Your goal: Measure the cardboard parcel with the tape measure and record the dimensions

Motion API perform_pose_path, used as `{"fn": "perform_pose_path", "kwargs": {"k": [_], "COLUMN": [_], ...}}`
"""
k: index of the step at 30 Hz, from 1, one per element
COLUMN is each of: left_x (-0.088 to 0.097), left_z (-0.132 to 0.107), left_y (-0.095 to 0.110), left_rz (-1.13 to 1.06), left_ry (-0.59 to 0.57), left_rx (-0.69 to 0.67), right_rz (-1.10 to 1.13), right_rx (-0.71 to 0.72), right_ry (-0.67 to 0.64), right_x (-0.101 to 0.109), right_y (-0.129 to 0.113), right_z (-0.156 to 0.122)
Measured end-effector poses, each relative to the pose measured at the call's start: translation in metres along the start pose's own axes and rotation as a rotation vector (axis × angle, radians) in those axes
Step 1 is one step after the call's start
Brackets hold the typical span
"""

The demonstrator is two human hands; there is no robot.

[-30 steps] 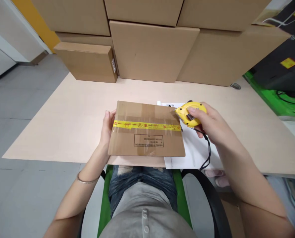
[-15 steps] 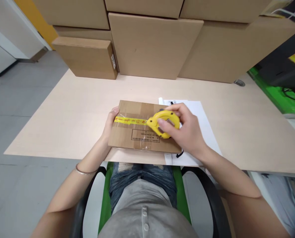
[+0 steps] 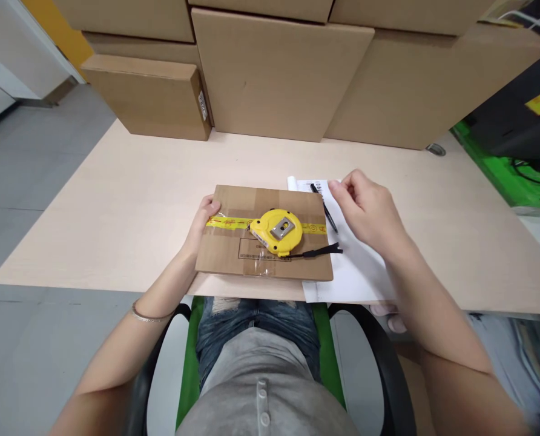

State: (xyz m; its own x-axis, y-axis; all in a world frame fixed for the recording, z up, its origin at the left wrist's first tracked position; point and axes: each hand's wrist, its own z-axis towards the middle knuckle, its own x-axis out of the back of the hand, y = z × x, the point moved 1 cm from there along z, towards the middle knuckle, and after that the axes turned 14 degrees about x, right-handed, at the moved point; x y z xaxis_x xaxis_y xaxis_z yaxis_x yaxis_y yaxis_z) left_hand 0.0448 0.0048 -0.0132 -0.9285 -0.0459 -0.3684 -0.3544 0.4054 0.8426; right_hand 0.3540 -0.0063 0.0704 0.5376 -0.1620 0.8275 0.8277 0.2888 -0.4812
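My left hand [image 3: 203, 217] grips the left side of a small cardboard box [image 3: 224, 254] at the desk's front edge, its fingers partly hidden by the box. Yellow printed tape [image 3: 227, 223] runs across the box top. On it lies a yellow tape measure [image 3: 270, 233], belt clip facing up and a black wrist strap [image 3: 322, 251] trailing right. My right hand [image 3: 365, 209] hovers over the white paper [image 3: 365, 266], its fingers curled in with nothing visible in them. Between that hand and the box, a black pen [image 3: 327, 212] rests on the paper.
Stacked cardboard boxes [image 3: 274, 72] line the back of the desk [image 3: 138, 200]. A smaller closed box [image 3: 147, 100] stands at the back left. At the far right are a green tray [image 3: 501, 172] and a dark bulky object [image 3: 506, 121]. Chair armrests flank my body.
My right hand has let go of the tape measure, leaving it on the box, and moved right over the paper. The strap and pen now show. My left hand keeps its grip.
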Motion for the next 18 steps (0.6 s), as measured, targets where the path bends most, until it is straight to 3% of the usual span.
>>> {"fn": "perform_pose_path", "kwargs": {"k": [2, 3, 6, 13, 18], "left_x": [0.001, 0.001, 0.000, -0.001, 0.000], "left_z": [0.003, 0.004, 0.005, 0.004, 0.003], "left_y": [0.001, 0.001, 0.001, -0.002, -0.005], "left_rz": [-0.002, -0.004, -0.034, -0.090, -0.088], "left_ry": [-0.012, -0.019, -0.028, -0.037, -0.057], "left_rx": [-0.020, -0.030, -0.043, -0.081, -0.087], "right_rz": [-0.122, -0.134, -0.087, 0.280, 0.593], "right_rx": [-0.153, -0.189, -0.193, -0.092, -0.138], "right_ry": [-0.256, -0.325, -0.409, -0.319, -0.041], "right_x": [-0.004, -0.007, -0.021, -0.032, -0.055], "right_y": [0.033, 0.046, 0.073, 0.095, 0.098], "right_z": [0.000, -0.002, -0.011, -0.020, -0.029]}}
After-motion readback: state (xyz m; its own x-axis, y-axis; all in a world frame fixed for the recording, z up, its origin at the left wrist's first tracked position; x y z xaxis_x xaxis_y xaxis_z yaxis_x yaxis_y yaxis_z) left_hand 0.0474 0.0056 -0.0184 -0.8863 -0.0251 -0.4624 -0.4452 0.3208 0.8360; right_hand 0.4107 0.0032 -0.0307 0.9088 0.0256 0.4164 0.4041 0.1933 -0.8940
